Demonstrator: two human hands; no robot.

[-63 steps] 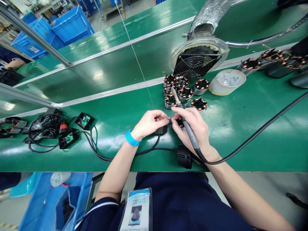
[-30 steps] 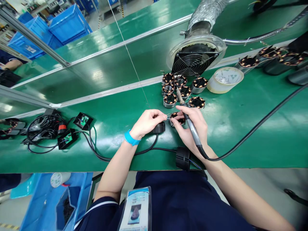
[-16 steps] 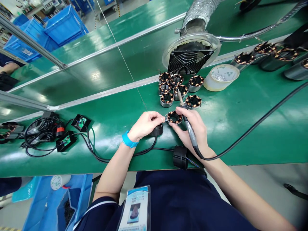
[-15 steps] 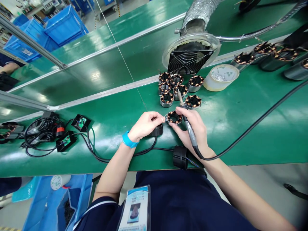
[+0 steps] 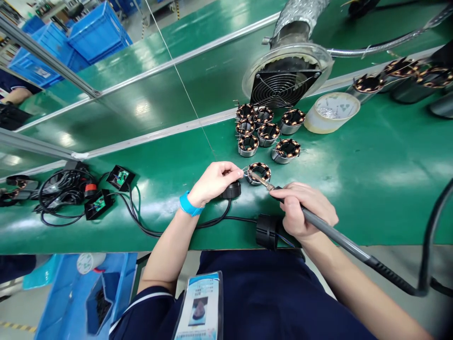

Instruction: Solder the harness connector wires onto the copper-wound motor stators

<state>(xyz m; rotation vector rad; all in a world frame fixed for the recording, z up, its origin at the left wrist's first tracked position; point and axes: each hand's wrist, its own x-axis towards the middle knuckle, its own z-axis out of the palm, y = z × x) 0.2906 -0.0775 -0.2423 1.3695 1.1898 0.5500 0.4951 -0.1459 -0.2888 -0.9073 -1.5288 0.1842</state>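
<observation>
A motor stator (image 5: 259, 182) with copper windings sits on the green bench in front of me. My left hand (image 5: 218, 180) pinches thin wires (image 5: 245, 171) at the stator's left side; a black round housing (image 5: 231, 190) with a cable lies partly hidden under that hand. My right hand (image 5: 309, 208) is wrapped round the handle of a soldering iron (image 5: 329, 231). The iron's tip reaches the left part of the stator; whether it touches a wire is too small to tell. Close to my right wrist lies another black housing (image 5: 266, 231).
Several stators (image 5: 269, 134) stand beyond, below a fume extractor (image 5: 287, 87). A tape roll (image 5: 331, 113) holding small bits is to their right. At left lie open black boxes (image 5: 120, 178) with circuit boards and bundled cables (image 5: 67, 193). A blue bin (image 5: 63, 302) stands below the bench.
My right hand has left the stator and moved right and nearer me, regripping the soldering iron. The iron's tip has swung down to the stator. My left hand stays at the wires.
</observation>
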